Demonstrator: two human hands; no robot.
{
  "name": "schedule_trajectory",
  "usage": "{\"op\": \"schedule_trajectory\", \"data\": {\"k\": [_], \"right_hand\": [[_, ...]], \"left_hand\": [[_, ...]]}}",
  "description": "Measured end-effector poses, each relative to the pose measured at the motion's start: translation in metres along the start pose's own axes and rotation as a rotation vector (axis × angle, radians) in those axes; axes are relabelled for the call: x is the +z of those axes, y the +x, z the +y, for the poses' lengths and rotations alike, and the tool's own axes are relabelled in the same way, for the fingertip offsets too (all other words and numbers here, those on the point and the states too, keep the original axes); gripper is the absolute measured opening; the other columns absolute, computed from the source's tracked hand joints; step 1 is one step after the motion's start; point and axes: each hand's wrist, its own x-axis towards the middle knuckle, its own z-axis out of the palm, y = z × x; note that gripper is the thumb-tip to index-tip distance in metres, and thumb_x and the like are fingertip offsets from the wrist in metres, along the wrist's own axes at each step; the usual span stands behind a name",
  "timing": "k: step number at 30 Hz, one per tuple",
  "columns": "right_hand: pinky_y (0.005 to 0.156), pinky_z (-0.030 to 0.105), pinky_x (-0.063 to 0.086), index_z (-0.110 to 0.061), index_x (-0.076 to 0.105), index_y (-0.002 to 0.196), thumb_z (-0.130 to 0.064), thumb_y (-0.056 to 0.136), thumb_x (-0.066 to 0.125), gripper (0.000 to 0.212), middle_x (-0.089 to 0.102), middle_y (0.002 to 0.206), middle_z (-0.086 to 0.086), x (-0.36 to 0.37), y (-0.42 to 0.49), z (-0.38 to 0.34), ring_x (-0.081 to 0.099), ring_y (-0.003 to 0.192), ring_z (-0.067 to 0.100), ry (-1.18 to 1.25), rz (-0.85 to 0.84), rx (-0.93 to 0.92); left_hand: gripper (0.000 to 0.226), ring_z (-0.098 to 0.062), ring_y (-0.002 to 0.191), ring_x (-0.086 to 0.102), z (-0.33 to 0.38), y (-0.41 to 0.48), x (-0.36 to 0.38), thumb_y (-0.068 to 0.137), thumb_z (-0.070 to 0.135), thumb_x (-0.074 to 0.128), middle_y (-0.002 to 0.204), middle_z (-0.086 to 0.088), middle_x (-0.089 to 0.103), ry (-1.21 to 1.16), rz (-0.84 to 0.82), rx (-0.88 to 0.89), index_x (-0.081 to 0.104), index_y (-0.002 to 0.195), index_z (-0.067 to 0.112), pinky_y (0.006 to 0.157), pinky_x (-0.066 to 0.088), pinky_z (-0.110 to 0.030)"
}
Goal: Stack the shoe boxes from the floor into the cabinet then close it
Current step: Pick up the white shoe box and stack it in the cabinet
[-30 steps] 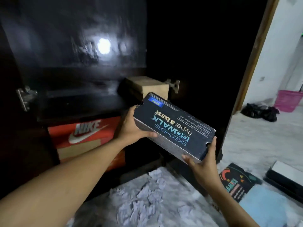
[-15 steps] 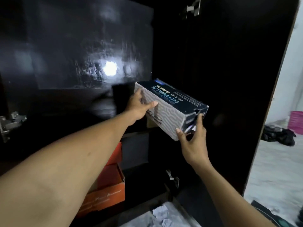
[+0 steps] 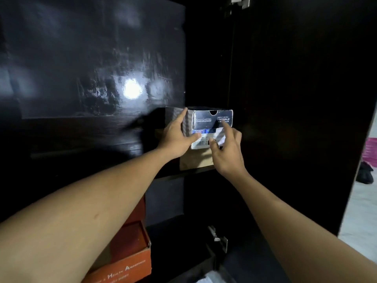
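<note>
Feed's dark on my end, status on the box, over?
Left hand flat on Skechers box, right hand fingertips on its end. Box sits on brown box, upper shelf. Nothing blocking.

I am seeing the Skechers shoe box [image 3: 212,119] showing a black end with silver lettering, a blue strip and a white label, above a plain tan box [image 3: 196,160]. The cabinet [image 3: 285,99] is looking glossy black; the lower box [image 3: 126,264] is showing orange with white print.
</note>
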Motion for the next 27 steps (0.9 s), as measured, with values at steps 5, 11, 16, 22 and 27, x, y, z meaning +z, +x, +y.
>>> {"op": "schedule_trajectory", "data": {"k": [5,11,16,22,27], "right_hand": [[0.101,0.032,0.038,-0.029,0.017,0.158,-0.037,0.103,0.048,0.064,0.022,0.156,0.003,0.022,0.030,0.014,0.045,0.104,0.007,-0.057,-0.109,0.080],[0.117,0.035,0.028,-0.021,0.017,0.158,-0.036,0.103,0.044,0.063,0.015,0.162,0.003,0.052,0.050,0.039,0.036,0.141,0.020,-0.041,-0.148,0.076],[0.120,0.045,0.026,-0.021,0.018,0.158,-0.035,0.102,0.047,0.064,0.015,0.161,0.004,0.056,0.057,0.042,0.026,0.147,0.025,-0.023,-0.158,0.100],[0.119,0.040,0.030,-0.017,0.020,0.157,-0.029,0.100,0.052,0.066,0.020,0.159,0.009,0.023,0.035,0.026,0.028,0.146,0.025,-0.010,-0.137,0.137],[0.119,0.034,0.022,-0.015,0.024,0.155,-0.028,0.097,0.060,0.070,0.019,0.159,0.013,-0.018,-0.017,0.009,0.023,0.148,0.027,-0.061,-0.150,0.260]], "left_hand": [[0.084,-0.016,0.115,0.062,-0.022,0.029,0.016,0.083,0.027,0.080,0.131,0.001,0.061,0.037,0.080,-0.075,0.034,0.154,0.027,0.095,0.049,-0.022],[0.077,-0.021,0.100,0.068,-0.047,0.058,0.026,0.081,0.027,0.082,0.114,-0.001,0.070,0.035,0.143,-0.078,0.045,0.149,0.026,0.090,0.058,-0.040],[0.074,-0.022,0.106,0.066,-0.051,0.061,0.026,0.081,0.032,0.080,0.120,0.000,0.069,0.071,0.123,-0.063,0.046,0.147,0.030,0.094,0.056,-0.039],[0.067,-0.020,0.112,0.063,-0.030,0.031,0.005,0.087,0.032,0.076,0.121,-0.001,0.061,0.003,0.014,-0.128,0.048,0.145,0.014,0.100,0.052,-0.036],[0.061,-0.016,0.108,0.063,-0.010,-0.030,-0.026,0.085,0.031,0.077,0.111,0.000,0.064,0.121,-0.056,-0.131,0.055,0.138,0.012,0.090,0.044,-0.022]]}}
